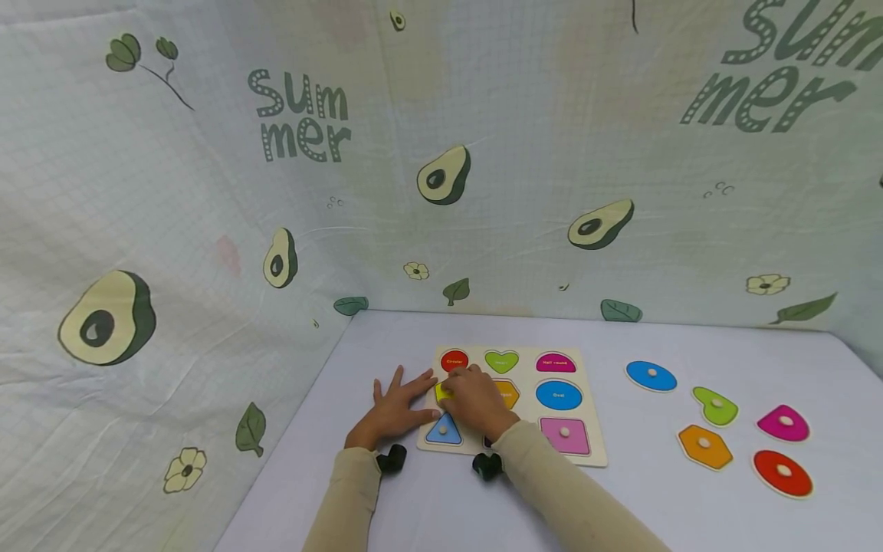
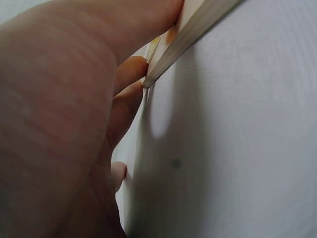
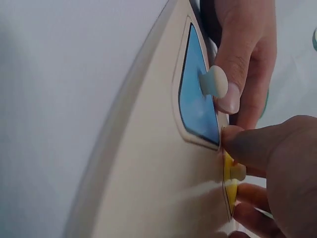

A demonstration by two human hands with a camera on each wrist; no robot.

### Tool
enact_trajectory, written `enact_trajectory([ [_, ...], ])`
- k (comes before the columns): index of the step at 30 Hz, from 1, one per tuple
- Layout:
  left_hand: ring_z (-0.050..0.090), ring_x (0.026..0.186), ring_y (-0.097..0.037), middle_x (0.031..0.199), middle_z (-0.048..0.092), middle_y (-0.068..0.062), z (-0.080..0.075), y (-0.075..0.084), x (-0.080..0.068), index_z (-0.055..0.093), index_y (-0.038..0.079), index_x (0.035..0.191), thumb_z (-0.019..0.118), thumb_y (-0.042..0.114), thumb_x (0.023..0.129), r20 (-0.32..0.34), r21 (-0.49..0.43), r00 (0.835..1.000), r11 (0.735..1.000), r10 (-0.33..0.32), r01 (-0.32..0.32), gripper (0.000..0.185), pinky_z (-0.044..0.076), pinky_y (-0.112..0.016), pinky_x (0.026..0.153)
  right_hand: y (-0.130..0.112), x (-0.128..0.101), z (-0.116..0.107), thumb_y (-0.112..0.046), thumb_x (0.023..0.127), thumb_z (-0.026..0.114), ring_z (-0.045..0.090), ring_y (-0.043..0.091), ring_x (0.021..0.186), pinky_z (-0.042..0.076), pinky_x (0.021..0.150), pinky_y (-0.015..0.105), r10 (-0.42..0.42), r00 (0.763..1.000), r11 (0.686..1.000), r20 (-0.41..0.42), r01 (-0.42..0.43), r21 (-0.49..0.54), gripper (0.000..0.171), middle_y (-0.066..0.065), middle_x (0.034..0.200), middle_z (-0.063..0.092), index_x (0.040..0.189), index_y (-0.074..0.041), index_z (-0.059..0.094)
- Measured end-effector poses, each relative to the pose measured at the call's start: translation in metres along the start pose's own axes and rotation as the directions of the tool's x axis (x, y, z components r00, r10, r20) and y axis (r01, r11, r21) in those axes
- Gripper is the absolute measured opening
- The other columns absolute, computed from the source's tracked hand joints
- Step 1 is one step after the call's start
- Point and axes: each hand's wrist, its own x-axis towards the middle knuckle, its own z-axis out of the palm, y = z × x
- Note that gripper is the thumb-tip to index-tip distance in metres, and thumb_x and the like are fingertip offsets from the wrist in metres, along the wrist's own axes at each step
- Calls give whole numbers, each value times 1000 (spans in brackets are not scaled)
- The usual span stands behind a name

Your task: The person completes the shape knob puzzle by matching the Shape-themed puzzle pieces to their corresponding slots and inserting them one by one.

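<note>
A wooden shape puzzle board (image 1: 527, 369) lies on the white table. My left hand (image 1: 396, 410) is at its left edge, fingers spread and straight; in the left wrist view the fingers (image 2: 130, 74) touch the board's rim. Over the board's left middle, my right hand (image 1: 477, 399) has its thumb and fingertips about a yellow puzzle piece (image 3: 229, 196), which looks flush with its recess. Its knob shows between them. A blue triangle piece (image 1: 443, 431) with a knob sits in the lower left recess, and a pink rectangle piece (image 1: 564, 443) in the lower right one.
Loose knobbed pieces lie right of the board: a blue oval (image 1: 651, 382), a green heart (image 1: 717, 414), a magenta half round (image 1: 782, 431), an orange hexagon (image 1: 705, 454) and a red circle (image 1: 782, 481). An avocado-print cloth (image 1: 510, 253) hangs behind and at left.
</note>
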Motion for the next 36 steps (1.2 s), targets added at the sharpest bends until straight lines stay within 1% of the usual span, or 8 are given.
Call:
enact_trajectory([
  [3,-1,152,-41,160,35,9,0,1,0,48,29,151,70,55,87,-3,-2,1000,1000,1,-1,73,-15,-73,108,1,-4,-3,-31,91,74,59,28,112,50,98,45,-9,1000,1000,16,9,-5,35,4,127,68,122,-15,75],
  [6,-1,152,-40,160,35,10,0,1,0,48,29,151,70,55,87,-1,1,1000,1000,0,0,73,-15,-73,108,3,-8,-6,-29,92,74,60,28,115,48,101,46,-12,1000,1000,25,12,3,40,2,129,67,129,-14,70],
  [12,-1,152,-41,160,35,9,1,1,1,48,30,151,70,57,86,5,12,1000,1000,-8,8,74,-15,-73,108,9,-13,-4,-24,94,68,60,25,115,48,103,44,37,999,997,38,-39,60,46,1,125,69,139,-15,62],
  [17,-2,152,-39,160,34,11,1,0,1,47,31,151,70,58,86,9,19,1000,1000,-21,21,74,-16,-71,109,13,-16,-5,-22,95,64,60,26,116,49,101,45,78,996,992,45,-82,95,45,4,124,68,139,-14,62],
  [23,-1,152,-40,160,35,10,1,0,1,47,30,151,70,57,86,4,20,1000,1000,-12,12,75,-15,-72,109,16,-21,-9,-22,95,61,59,26,112,51,98,47,109,992,984,65,-117,132,43,5,123,67,138,-15,62],
  [29,0,152,-40,160,35,10,0,1,0,48,29,151,70,57,85,-3,18,1000,1000,-13,14,74,-14,-72,109,19,-26,-15,-27,95,64,61,25,110,52,96,48,130,989,978,64,-139,158,42,2,121,69,135,-16,64],
  [31,-1,152,-40,160,35,10,0,1,0,48,30,151,69,58,85,-1,19,1000,1000,-16,16,74,-15,-72,109,20,-29,-18,-28,94,66,61,26,112,52,97,50,135,989,974,60,-144,177,42,2,122,69,134,-16,65],
  [36,-1,152,-40,160,34,10,1,-1,1,47,31,151,69,59,85,5,18,1000,1000,-24,24,75,-15,-72,109,23,-38,-31,-27,94,68,59,30,121,49,100,54,176,983,949,49,-182,257,39,3,125,68,130,-15,68],
])
